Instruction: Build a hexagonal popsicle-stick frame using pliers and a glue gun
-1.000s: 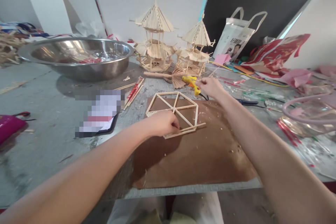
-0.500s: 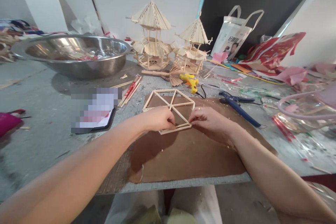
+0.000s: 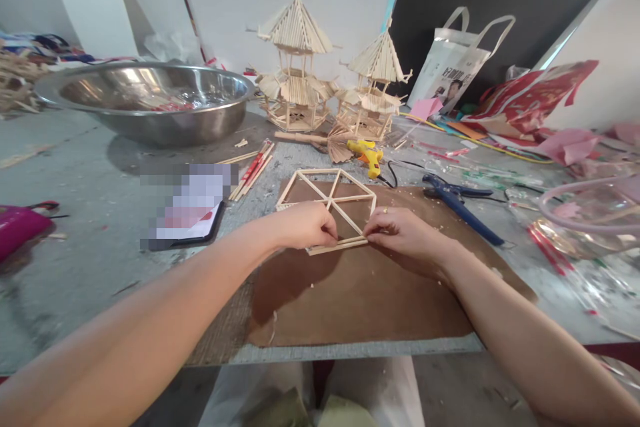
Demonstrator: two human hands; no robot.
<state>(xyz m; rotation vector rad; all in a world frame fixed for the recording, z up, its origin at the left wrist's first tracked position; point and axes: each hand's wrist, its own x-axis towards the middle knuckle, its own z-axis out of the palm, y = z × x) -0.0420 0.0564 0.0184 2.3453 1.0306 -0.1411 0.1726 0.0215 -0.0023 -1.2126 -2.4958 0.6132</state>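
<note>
With our left grip [image 3: 313, 223] we are pinching a thin wooden stick [image 3: 351, 240], and with our right grip [image 3: 395, 228] we are pinching around its right end. The stick is lying along the near edge of a hexagonal frame [image 3: 330, 201], which is resting between and just beyond both grips. A brown sheet [image 3: 360, 300] is lying beneath them, spreading toward us. Beyond the right grip a yellow glue gun [image 3: 370, 157] is resting, while blue pliers [image 3: 465, 208] are lying to its right. Left of the left grip, a phone [image 3: 193, 207] is lying on the desk [image 3: 95, 177]; farther beyond, a steel basin [image 3: 175, 125] is sitting.
</note>
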